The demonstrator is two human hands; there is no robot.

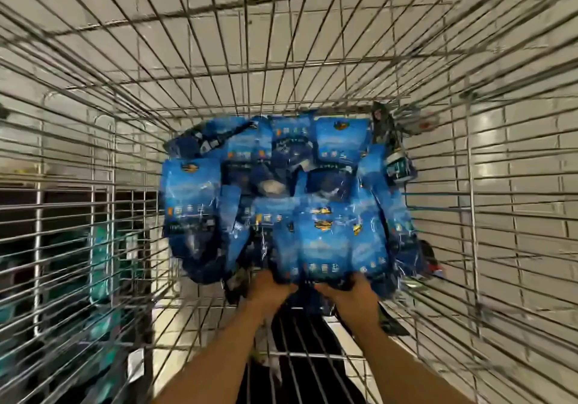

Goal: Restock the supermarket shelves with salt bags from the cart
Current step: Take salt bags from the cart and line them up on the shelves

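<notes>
Looking straight down into a wire cart point(469, 184) here, and the bottom is covered with a heap of blue salt bags point(281, 184), all overlapping each other. Both arms are reaching in from the near end. The left hand point(269, 291) and right hand point(350, 292) are sitting side by side at the near edge of the front bag point(325, 247), fingers tucked under it, so they seem to be gripping that one bag together. It's blurry, so the exact finger positions aren't clear. Pale floor tiles point(516, 122) are showing through the mesh.
</notes>
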